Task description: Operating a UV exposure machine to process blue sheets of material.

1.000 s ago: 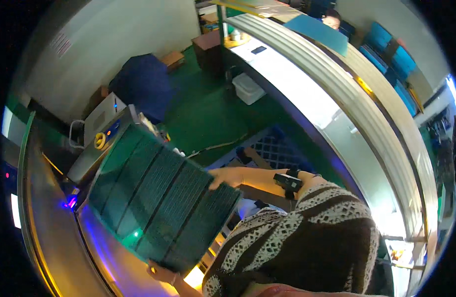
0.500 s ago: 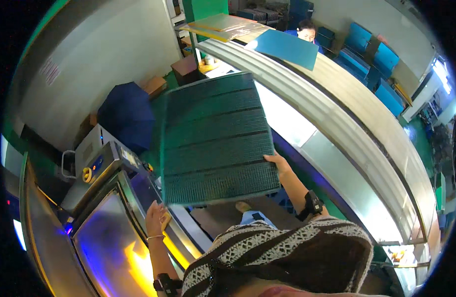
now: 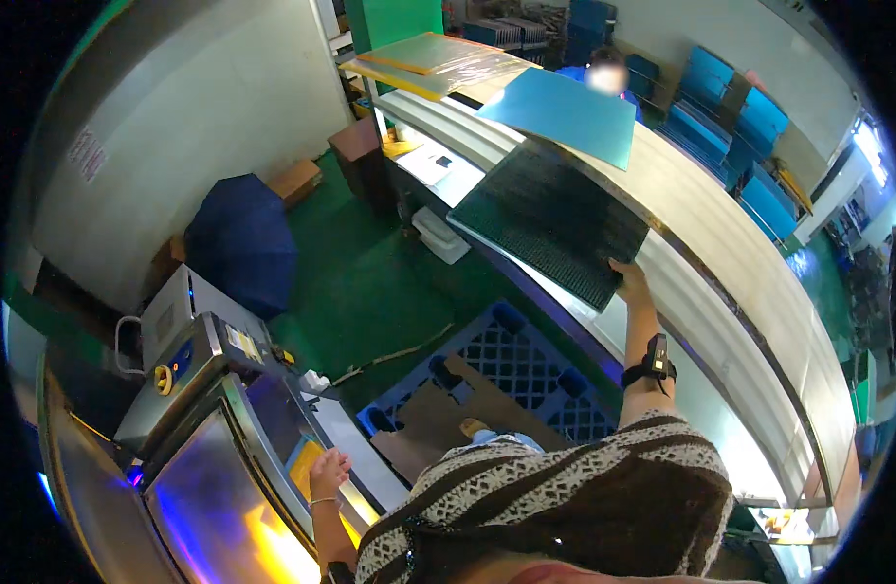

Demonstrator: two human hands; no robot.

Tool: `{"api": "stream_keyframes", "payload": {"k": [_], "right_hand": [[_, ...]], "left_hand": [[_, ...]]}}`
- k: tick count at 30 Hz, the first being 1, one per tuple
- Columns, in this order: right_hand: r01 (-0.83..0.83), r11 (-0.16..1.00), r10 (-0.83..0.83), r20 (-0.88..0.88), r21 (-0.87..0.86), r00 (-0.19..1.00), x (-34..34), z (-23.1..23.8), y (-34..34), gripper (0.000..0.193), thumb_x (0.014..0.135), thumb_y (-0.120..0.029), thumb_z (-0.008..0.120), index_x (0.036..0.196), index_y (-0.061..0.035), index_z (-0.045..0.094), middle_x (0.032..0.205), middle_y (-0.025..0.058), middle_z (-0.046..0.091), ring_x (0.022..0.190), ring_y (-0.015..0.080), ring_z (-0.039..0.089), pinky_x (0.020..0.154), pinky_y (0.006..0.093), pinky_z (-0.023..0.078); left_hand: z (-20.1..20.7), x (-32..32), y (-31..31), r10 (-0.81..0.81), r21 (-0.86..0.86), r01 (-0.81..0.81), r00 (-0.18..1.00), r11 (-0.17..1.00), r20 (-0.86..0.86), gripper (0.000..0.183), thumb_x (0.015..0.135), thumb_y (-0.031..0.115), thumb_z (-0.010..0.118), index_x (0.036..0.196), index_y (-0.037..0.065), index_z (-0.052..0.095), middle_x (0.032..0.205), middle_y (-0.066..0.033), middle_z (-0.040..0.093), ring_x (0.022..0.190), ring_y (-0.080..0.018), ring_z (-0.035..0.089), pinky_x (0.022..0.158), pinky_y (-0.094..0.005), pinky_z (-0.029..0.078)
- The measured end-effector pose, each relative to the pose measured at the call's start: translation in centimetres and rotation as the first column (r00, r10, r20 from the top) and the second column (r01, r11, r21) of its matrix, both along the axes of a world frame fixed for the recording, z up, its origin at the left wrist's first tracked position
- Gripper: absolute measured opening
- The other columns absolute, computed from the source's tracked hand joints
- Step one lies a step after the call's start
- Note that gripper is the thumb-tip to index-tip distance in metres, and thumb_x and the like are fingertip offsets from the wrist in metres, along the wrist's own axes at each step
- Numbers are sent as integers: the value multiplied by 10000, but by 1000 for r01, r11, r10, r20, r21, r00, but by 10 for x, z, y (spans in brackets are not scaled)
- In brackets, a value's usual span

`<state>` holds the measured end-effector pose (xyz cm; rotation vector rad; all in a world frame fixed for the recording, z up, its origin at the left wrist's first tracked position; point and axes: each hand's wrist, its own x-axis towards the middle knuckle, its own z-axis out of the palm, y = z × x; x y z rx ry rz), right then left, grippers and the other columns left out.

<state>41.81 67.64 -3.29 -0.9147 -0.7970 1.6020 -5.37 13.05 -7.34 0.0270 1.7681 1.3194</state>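
My right hand (image 3: 630,280) grips the near right edge of a dark rectangular panel (image 3: 550,219) with a fine grid pattern. The panel is tilted over the lit white bench, below the long shelf; whether it touches the bench I cannot tell. My left hand (image 3: 329,472) is empty, its fingers loosely bent and apart, close to the yellow strip (image 3: 307,462) beside the metal machine. That machine (image 3: 219,496) has a shiny lid-like panel reflecting yellow and violet light.
A blue sheet (image 3: 565,112) and clear yellowish sheets (image 3: 428,60) lie on the shelf (image 3: 720,209). A blue pallet (image 3: 511,360) with brown cardboard is by my feet. A navy umbrella (image 3: 238,238) stands near the wall. Another person (image 3: 608,78) is behind the shelf.
The panel has moved right and away from me, from in front of my body to the bench, turning as it went. My right hand reaches farther out; my left hand is lower and farther right.
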Motion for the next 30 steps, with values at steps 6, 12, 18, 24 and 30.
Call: {"api": "stream_keyframes", "payload": {"k": [6, 12, 18, 24, 30], "right_hand": [[186, 980, 43, 991, -67, 129, 3, 60, -17, 418, 773, -262, 645, 1015, 66, 550, 912, 167, 627, 903, 271, 588, 839, 355, 437], [-87, 979, -112, 849, 182, 516, -90, 93, -20, 406, 778, -444, 597, 740, -40, 603, 611, 71, 574, 509, 173, 512, 498, 312, 404], [-46, 995, 60, -157, 91, 986, -237, 141, 84, 536, 796, -503, 564, 1013, -17, 499, 636, 31, 537, 489, 99, 460, 398, 208, 329], [176, 982, -166, -120, 73, 979, -262, 160, 125, 344, 847, -362, 516, 857, -21, 561, 657, 65, 562, 538, 115, 497, 445, 232, 363], [-330, 921, 367, -180, 208, 913, -220, 122, 18, 136, 841, -157, 534, 723, -97, 507, 657, 12, 507, 563, 111, 474, 484, 230, 329]], "left_hand": [[-8, 13, 0, -46, 21, 46, 999, 999, -9, 316, 868, 272, 535, 1102, 62, 502, 968, -74, 608, 753, -152, 601, 567, -232, 452], [-19, 28, 0, -38, -49, 39, 999, 998, 23, 314, 884, 266, 504, 1128, 69, 507, 975, -73, 610, 781, -154, 609, 580, -233, 460], [-7, 37, -17, 84, -32, -84, 997, 996, 0, 317, 878, 262, 504, 1127, 66, 511, 975, -80, 608, 794, -158, 611, 604, -246, 464], [-6, 64, -58, 232, 1, -232, 972, 973, 38, 347, 864, 296, 518, 1119, 61, 503, 957, -83, 614, 798, -168, 613, 610, -269, 467], [-15, 90, -72, 312, -33, -310, 937, 950, 156, 360, 845, 321, 538, 1089, 57, 506, 973, -103, 621, 779, -176, 623, 612, -269, 475]]}}
